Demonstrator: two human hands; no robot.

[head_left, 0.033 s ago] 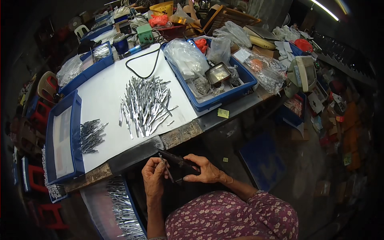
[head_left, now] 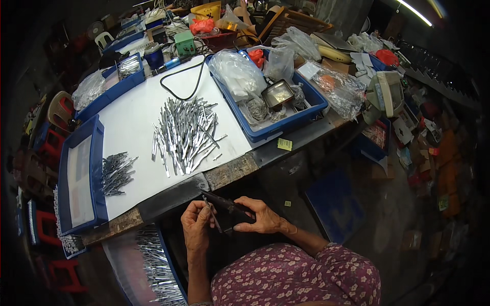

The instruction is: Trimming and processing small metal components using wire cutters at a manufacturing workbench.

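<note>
My left hand pinches a thin metal strip between thumb and fingers, just off the table's near edge. Facing it, my right hand is closed around a dark, long-bodied tool whose exact kind I cannot make out. One end of that tool reaches toward the table edge, close to my left fingertips. On the white sheet lies a large heap of silvery metal strips. A smaller, darker pile of similar strips rests to its left.
An open blue tray stands at the table's left. A blue bin with plastic bags and a small metal dish sits at the right. Beneath the table's left corner, another container holds many metal strips. A black cord loop lies farther back.
</note>
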